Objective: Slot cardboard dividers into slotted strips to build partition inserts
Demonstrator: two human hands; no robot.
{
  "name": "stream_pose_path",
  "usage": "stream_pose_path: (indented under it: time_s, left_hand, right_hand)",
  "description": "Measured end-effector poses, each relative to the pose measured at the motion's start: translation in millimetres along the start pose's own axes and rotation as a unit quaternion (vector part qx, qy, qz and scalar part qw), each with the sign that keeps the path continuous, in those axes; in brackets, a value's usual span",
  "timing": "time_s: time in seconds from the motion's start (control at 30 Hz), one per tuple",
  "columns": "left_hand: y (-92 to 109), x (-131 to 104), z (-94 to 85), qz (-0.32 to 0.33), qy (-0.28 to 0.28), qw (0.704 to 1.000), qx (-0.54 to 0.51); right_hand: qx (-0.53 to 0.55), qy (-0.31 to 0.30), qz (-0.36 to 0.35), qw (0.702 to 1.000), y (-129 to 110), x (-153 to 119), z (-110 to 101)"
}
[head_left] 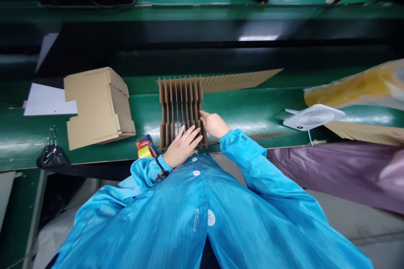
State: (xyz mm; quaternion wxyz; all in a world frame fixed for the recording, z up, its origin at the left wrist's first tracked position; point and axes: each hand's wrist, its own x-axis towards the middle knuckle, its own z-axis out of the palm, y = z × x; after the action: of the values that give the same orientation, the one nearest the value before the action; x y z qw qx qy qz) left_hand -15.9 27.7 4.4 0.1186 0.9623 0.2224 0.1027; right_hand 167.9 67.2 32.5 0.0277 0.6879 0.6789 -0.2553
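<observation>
A slotted cardboard divider [163, 111] stands in front of me on the green bench, its several upright strips side by side. My left hand [183, 146] lies over its near edge, fingers stretched out and resting across the strip tops. At the divider's right side, my right hand [215, 125] has its index finger out to the outermost strip while the other fingers are curled. The fingers seem closed on that strip's edge; the underside of the hand is hidden. Behind the divider, a flat slotted cardboard strip [243, 80] reaches to the right.
Folded cardboard sheets [91, 107] and white paper [47, 100] lie to the left. Tape rolls [145, 148] sit beside my left wrist, and a black bag [52, 155] is farther left. A white fan [314, 117] and yellow plastic-wrapped material [356, 86] are on the right.
</observation>
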Motion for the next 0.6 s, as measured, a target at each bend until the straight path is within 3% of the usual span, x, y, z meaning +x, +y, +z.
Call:
stream_pose_path:
  time_s: [0.1, 0.17, 0.23, 0.3, 0.37, 0.43, 0.5, 0.6]
  left_hand:
    - [-20.4, -14.0, -24.6, 0.002, 0.058, 0.998, -0.012]
    - [-53.1, -39.1, -48.3, -0.091, 0.151, 0.984, 0.015]
    - [-94.8, -76.2, -72.1, -0.272, 0.254, 0.926, 0.063]
    - [-133.5, -118.0, -91.1, -0.466, 0.302, 0.825, 0.107]
    - [-160.5, -153.7, -101.9, -0.625, 0.264, 0.726, 0.118]
    - [-174.9, -175.7, -104.0, -0.728, 0.179, 0.657, 0.074]
    - [-180.3, -183.5, -100.3, -0.770, 0.115, 0.627, 0.003]
    - [-180.0, -181.6, -94.4, -0.774, 0.109, 0.623, -0.039]
  right_hand:
    - [0.033, 0.067, 0.006, 0.997, 11.5, -11.1, -4.3]
    - [0.070, 0.113, 0.015, 0.991, 24.6, -26.9, -6.8]
    - [0.108, 0.142, 0.013, 0.984, 39.9, -46.4, -4.5]
    - [0.142, 0.163, 0.010, 0.976, 54.6, -64.2, 3.6]
    - [0.172, 0.188, 0.013, 0.967, 65.2, -76.3, 14.9]
    - [0.201, 0.199, 0.020, 0.959, 69.0, -83.0, 25.0]
    - [0.223, 0.199, 0.025, 0.954, 66.0, -86.4, 30.9]
    - [0.230, 0.200, 0.023, 0.952, 55.5, -89.4, 32.1]
